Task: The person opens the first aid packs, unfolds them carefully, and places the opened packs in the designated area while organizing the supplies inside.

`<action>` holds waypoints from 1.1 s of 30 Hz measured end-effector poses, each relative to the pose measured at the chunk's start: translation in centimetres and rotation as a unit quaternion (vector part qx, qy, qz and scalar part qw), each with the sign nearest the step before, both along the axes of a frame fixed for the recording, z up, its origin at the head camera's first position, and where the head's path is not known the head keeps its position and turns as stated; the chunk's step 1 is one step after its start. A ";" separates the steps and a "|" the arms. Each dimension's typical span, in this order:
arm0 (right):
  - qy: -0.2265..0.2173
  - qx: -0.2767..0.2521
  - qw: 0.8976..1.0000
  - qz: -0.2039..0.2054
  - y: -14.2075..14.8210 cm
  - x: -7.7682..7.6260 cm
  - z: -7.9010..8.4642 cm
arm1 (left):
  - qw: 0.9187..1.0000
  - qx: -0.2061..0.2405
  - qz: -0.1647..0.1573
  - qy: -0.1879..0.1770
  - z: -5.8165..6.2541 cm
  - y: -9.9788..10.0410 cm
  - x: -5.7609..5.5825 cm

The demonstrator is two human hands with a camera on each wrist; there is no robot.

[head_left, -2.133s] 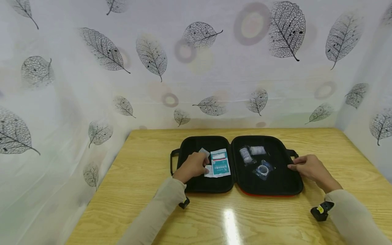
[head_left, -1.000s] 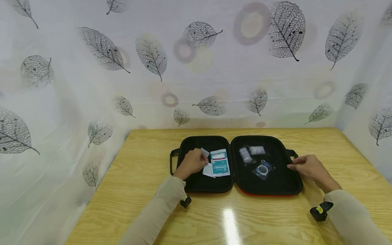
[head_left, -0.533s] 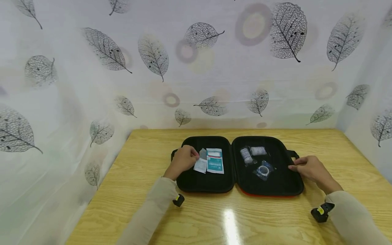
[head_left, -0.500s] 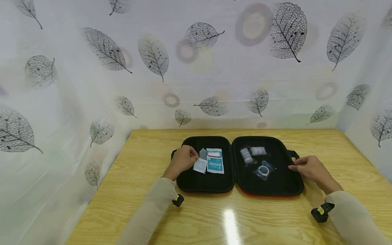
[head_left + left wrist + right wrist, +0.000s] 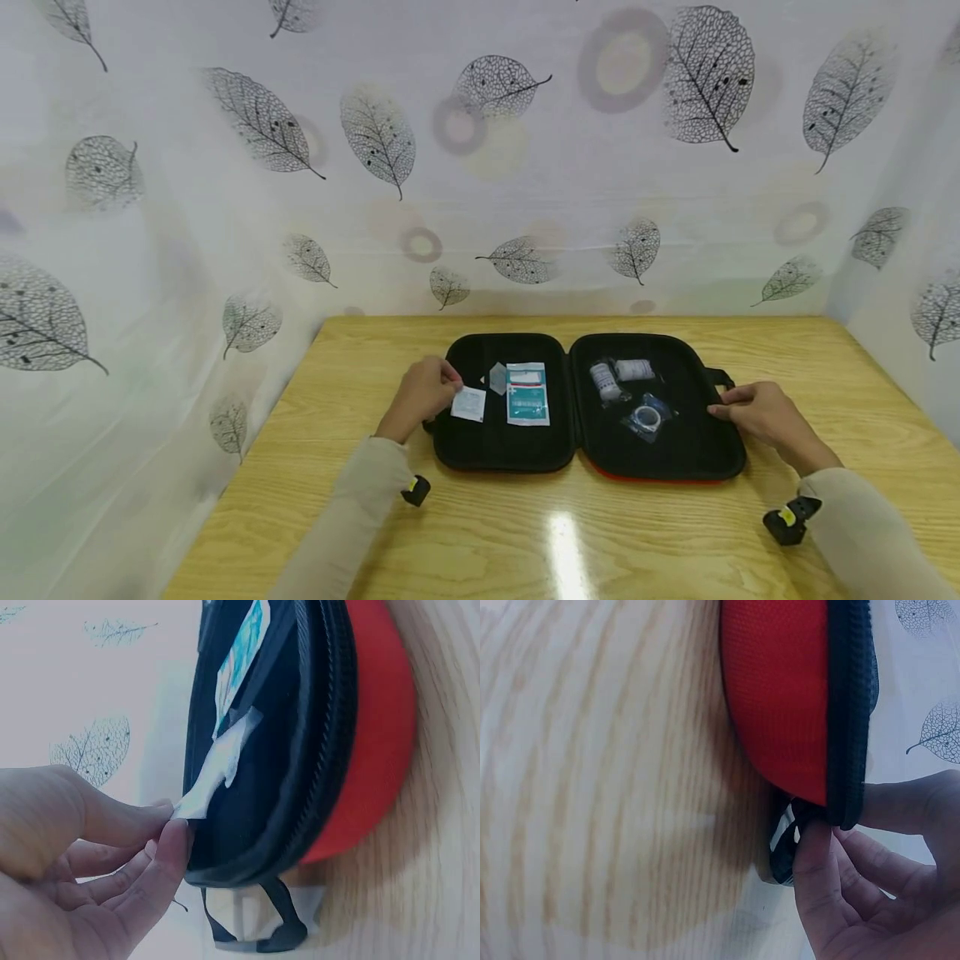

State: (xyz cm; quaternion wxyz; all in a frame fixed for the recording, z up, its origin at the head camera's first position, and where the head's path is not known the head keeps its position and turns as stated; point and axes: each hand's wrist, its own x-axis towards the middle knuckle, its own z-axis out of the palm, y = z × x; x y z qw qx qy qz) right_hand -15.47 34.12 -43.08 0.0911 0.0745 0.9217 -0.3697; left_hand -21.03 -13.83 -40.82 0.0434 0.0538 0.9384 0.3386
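Observation:
My left hand (image 5: 423,392) pinches a corner of a small white packet (image 5: 468,404) between thumb and forefinger, over the left side of an open zippered case (image 5: 502,450). The left wrist view shows the white packet (image 5: 214,772) reaching from the fingertips across the black lining. Inside that half also lie a teal-and-white packet (image 5: 527,404) and a small translucent packet (image 5: 498,379). My right hand (image 5: 765,415) pinches the rim of the case's right half beside its handle; in the right wrist view the red shell (image 5: 780,690) shows above the fingers.
Two wrapped bandage rolls (image 5: 604,381) and a roll of tape (image 5: 647,417) in a clear bluish bag lie in the right half. A strap handle (image 5: 285,922) sticks out at the left end. The wooden table (image 5: 480,533) meets a leaf-patterned cloth (image 5: 525,167) behind.
My left hand has moved left, drawing the white packet away from the teal one and toward the case's left rim. The teal packet has shifted slightly left. My right hand stays on the rim.

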 end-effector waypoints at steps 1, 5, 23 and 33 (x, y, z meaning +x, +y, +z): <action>0.000 0.000 1.000 0.000 0.0 0.0 0.0 | 1.000 0.003 0.001 -0.002 -0.1 -0.1 0.0; 0.001 0.001 1.000 -0.003 0.0 0.0 0.0 | 1.000 0.006 0.006 -0.010 -0.4 -0.2 -0.2; 0.001 0.005 1.000 -0.005 0.0 0.0 0.1 | 0.999 -0.012 -0.035 -0.031 -1.7 1.9 -0.2; 0.001 0.000 1.000 -0.004 0.0 0.0 0.0 | 0.997 -0.008 -0.063 -0.037 -1.7 2.7 -0.1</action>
